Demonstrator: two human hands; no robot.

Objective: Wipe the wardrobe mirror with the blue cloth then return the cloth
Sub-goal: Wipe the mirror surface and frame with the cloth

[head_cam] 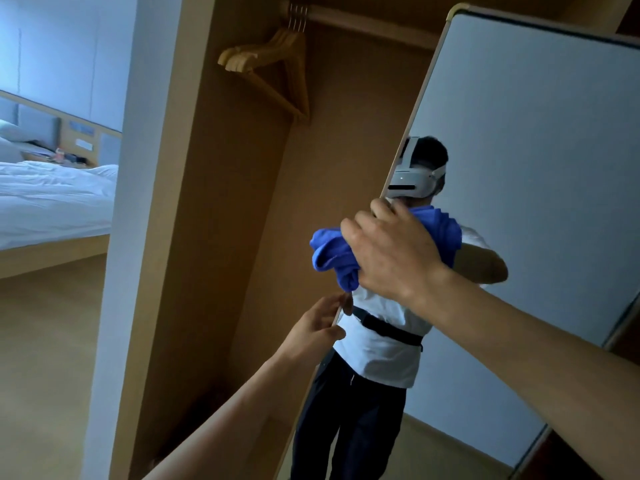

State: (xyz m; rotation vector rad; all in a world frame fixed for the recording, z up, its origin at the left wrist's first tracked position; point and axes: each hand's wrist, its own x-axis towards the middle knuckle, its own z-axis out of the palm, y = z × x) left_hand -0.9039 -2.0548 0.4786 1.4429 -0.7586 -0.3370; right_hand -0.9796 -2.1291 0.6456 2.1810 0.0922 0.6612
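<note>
Fingers curled round the bunched cloth, the right hand pressed it to the mirror near its left edge while the left hand pinched that edge steady; wiping seemed under way, next calling for strokes across the rest of the glass.

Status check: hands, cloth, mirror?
Right hand grips blue cloth against mirror, near its left edge. Left hand holds that edge lower down. Nothing seen in the way.
</note>
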